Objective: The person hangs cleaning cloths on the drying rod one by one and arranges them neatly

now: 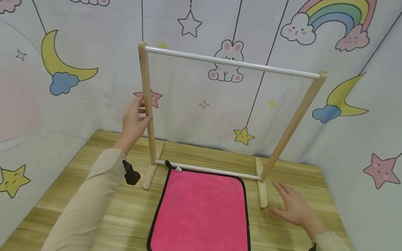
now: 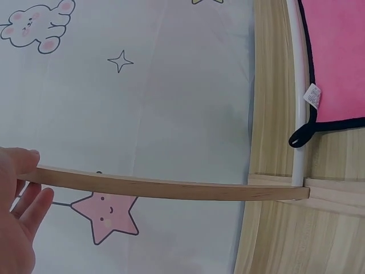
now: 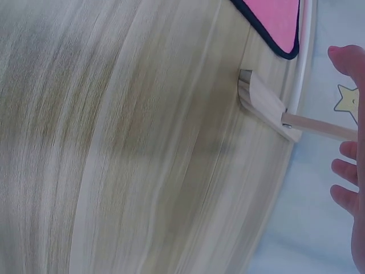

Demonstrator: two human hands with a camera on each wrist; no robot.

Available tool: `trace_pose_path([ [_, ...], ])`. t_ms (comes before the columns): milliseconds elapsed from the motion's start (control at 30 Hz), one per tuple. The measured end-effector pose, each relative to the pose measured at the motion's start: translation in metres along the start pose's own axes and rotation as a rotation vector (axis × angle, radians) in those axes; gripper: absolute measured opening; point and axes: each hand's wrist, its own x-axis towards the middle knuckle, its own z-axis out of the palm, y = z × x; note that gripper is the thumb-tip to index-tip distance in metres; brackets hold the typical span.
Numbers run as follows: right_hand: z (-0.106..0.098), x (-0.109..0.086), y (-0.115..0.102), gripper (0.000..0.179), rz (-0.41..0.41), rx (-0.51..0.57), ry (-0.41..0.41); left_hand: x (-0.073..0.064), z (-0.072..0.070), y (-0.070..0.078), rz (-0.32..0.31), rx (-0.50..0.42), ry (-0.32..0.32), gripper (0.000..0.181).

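A wooden rack with two white bars [image 1: 233,63] stands upright on the table. My left hand [image 1: 133,122] grips its left post [image 1: 146,77] partway up, thumb on one side and fingers on the other; the left wrist view shows that post [image 2: 159,188] running from the hand to the rack's base. A pink towel [image 1: 203,216] with black edging lies flat in front of the rack, its black loop [image 2: 302,136] and white tag [image 2: 312,95] by the lower bar. Beside the rack's right foot [image 1: 261,193], my right hand [image 1: 294,205] holds nothing, fingers extended and apart.
The wood-grain table [image 1: 120,234] extends around the rack and towel. Behind and on both sides hangs a white curtain [image 1: 116,45] printed with stars, moons, rabbits and rainbows, close behind the rack.
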Motion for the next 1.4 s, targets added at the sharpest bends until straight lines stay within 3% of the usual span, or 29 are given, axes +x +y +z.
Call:
trace_pose_path([
  [333, 0.003, 0.014, -0.013, 0.076, -0.016, 0.039, -0.021, 0.003, 0.006, -0.003, 0.004, 0.044, 0.082, 0.053],
  [567, 0.009, 0.032, -0.029, 0.079, -0.023, 0.123, -0.046, 0.005, 0.008, -0.002, 0.003, 0.036, 0.088, 0.048],
  [867, 0.022, 0.062, -0.065, 0.079, -0.042, 0.225, -0.15, 0.004, 0.01, -0.001, -0.009, 0.047, 0.079, 0.048],
  [1167, 0.058, 0.094, -0.094, 0.08, -0.068, 0.276, -0.171, 0.003, 0.011, -0.003, -0.017, 0.037, 0.092, 0.048],
  [1400, 0.072, 0.112, -0.116, 0.079, -0.074, 0.309, -0.201, 0.002, 0.009, 0.0, -0.027, 0.031, 0.08, 0.05],
])
